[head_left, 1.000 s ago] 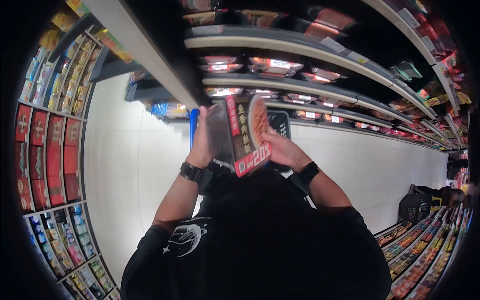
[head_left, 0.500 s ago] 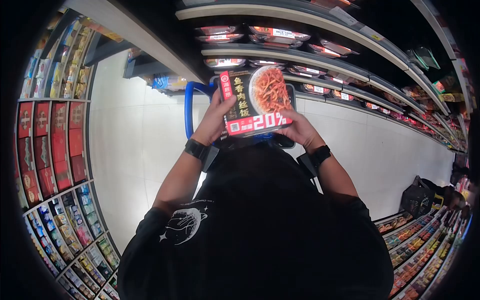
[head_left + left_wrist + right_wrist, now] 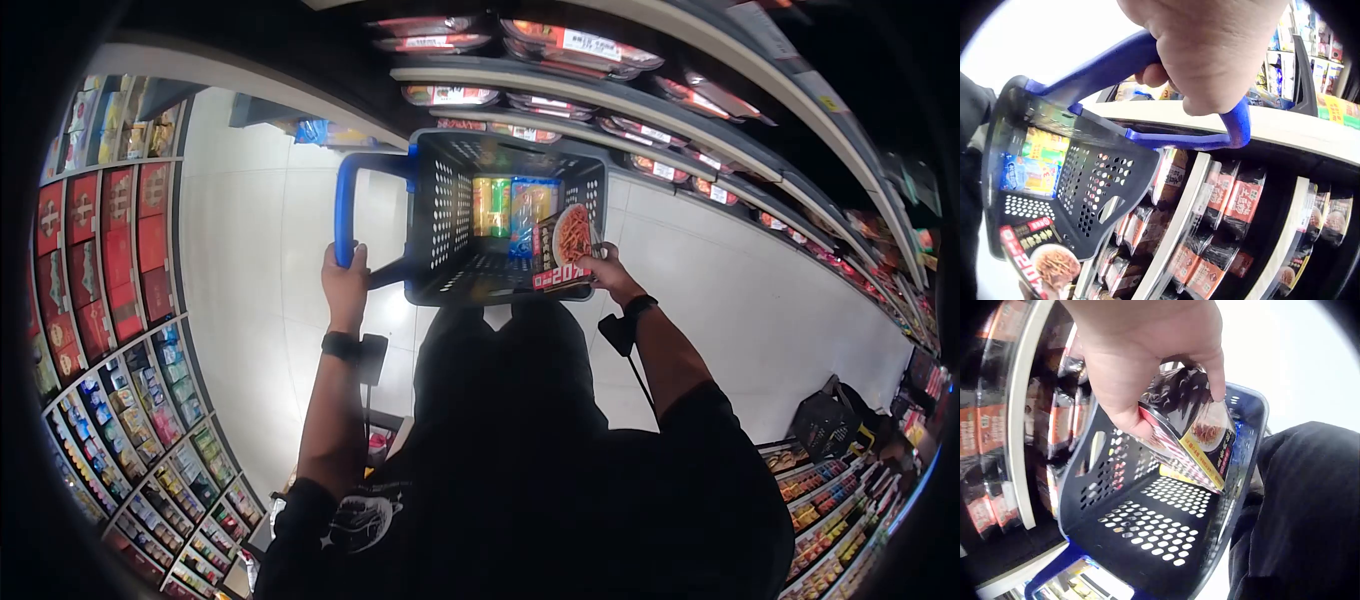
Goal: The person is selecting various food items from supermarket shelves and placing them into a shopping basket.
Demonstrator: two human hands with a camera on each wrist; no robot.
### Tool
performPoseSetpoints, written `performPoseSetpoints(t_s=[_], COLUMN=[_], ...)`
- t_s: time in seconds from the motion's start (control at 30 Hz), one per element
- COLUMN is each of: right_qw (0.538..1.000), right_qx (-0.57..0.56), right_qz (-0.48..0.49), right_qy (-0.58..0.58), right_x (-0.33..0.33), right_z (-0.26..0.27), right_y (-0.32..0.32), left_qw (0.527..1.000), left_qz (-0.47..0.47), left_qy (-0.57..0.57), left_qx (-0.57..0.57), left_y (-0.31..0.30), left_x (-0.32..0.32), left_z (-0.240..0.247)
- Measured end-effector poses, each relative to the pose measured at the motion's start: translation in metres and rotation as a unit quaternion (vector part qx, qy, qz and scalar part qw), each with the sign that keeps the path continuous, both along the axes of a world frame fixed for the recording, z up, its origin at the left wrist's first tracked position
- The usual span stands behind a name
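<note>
The handle is gripped by the left hand; well apart, the box is held by the right hand at the near right corner of the basket. Room is left toward the left wall; floor is exposed either side.

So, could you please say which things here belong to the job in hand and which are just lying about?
In the job:
boxed meal, gripped by the right hand
basket, its blue handle held by the left hand

Just lying about:
yellow-green packet and blue packet, inside the basket
shelved packages
red boxes
</note>
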State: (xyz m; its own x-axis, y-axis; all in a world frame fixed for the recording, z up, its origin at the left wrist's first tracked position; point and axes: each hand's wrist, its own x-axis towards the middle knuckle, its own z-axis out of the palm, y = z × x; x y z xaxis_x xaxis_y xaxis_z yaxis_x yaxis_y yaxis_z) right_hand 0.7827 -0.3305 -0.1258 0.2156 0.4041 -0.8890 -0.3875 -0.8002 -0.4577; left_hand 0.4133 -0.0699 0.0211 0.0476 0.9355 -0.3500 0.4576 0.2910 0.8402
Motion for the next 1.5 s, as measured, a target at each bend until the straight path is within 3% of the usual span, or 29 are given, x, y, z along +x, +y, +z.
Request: performPoseSetpoints(t_s=[0.07,0.2,0.33,0.37,0.4,0.47,0.5,0.6,0.63,0.67,0.73,0.8,0.9,0.93,1.0,1.1,1.17,1.23,1.33,1.37,1.4,1.43,1.47,1.5], right_qw=[0.999,0.999,0.988,0.988,0.986,0.975,0.98,0.972,0.98,0.958,0.95,0.902,0.953,0.934,0.941,0.965,0.962,0.977,0.981,0.986,0.979,0.975,0.972,0.974], right_qx=[-0.027,0.025,0.071,0.046,0.09,0.132,0.118,0.075,0.015,0.096,0.091,0.129,0.188,0.134,0.133,0.163,0.205,0.151,0.056,0.043,0.038,0.05,0.048,0.031], right_qz=[0.024,-0.042,-0.118,-0.116,-0.134,-0.149,-0.125,-0.221,-0.2,-0.267,-0.284,-0.385,-0.199,-0.328,-0.296,-0.186,-0.168,-0.151,-0.178,-0.158,-0.199,-0.217,-0.229,-0.22], right_qy=[0.006,0.021,-0.07,-0.088,-0.035,-0.098,-0.104,0.002,0.004,0.038,-0.091,-0.146,-0.131,-0.034,0.099,0.091,0.072,0.019,0.046,0.022,-0.004,-0.025,-0.024,-0.045], right_x=[-0.007,-0.029,-0.062,-0.065,-0.057,-0.077,-0.081,-0.07,-0.062,-0.063,-0.06,-0.071,-0.079,-0.092,-0.093,-0.103,-0.106,-0.106,-0.092,-0.086,-0.089,-0.09,-0.09,-0.09], right_z=[-0.031,-0.11,-0.288,-0.291,-0.242,-0.341,-0.363,-0.321,-0.317,-0.324,-0.347,-0.37,-0.337,-0.31,-0.224,-0.168,-0.142,-0.118,-0.06,-0.037,-0.025,-0.016,-0.012,0.005], right_y=[0.012,0.027,-0.001,0.008,0.032,0.009,0.008,0.037,0.044,0.042,0.028,0.012,-0.003,0.007,0.014,0.0,-0.014,-0.029,-0.056,-0.064,-0.078,-0.093,-0.108,-0.118], left_qw=[0.999,0.997,0.992,0.989,0.991,0.988,0.988,0.99,0.99,0.99,0.987,0.987,0.99,0.994,0.996,0.998,0.998,0.999,1.0,0.998,0.981,0.93,0.847,0.862], left_qz=[0.013,0.063,0.063,0.081,0.083,0.084,0.078,0.054,0.048,0.044,0.049,0.051,0.052,0.054,0.045,0.036,0.028,0.003,-0.026,-0.055,-0.121,-0.176,-0.219,-0.224], left_qy=[0.034,0.05,0.096,0.108,0.098,0.116,0.112,0.106,0.111,0.114,0.127,0.122,0.104,0.077,0.05,0.048,0.051,0.027,-0.016,0.015,0.108,0.197,0.281,0.217], left_qx=[0.006,0.003,0.06,0.057,0.046,0.064,0.075,0.073,0.071,0.07,0.087,0.092,0.081,0.06,0.054,0.036,0.034,0.029,0.009,-0.038,0.109,0.255,0.395,0.401], left_y=[-0.001,-0.002,-0.005,-0.006,-0.007,-0.007,-0.007,-0.006,-0.005,-0.006,-0.006,-0.007,-0.007,-0.005,-0.004,-0.005,-0.003,-0.001,0.002,0.005,0.005,0.006,0.01,0.018], left_x=[0.004,0.007,0.002,0.007,0.011,0.013,0.014,0.009,0.008,0.008,0.016,0.021,0.022,0.008,0.002,0.005,0.011,-0.001,-0.009,-0.013,-0.014,-0.011,-0.004,0.009], left_z=[0.0,-0.009,-0.024,-0.023,-0.02,-0.024,-0.027,-0.026,-0.027,-0.026,-0.027,-0.026,-0.022,-0.022,-0.022,-0.014,-0.008,-0.013,-0.011,-0.002,0.007,0.013,0.018,0.024])
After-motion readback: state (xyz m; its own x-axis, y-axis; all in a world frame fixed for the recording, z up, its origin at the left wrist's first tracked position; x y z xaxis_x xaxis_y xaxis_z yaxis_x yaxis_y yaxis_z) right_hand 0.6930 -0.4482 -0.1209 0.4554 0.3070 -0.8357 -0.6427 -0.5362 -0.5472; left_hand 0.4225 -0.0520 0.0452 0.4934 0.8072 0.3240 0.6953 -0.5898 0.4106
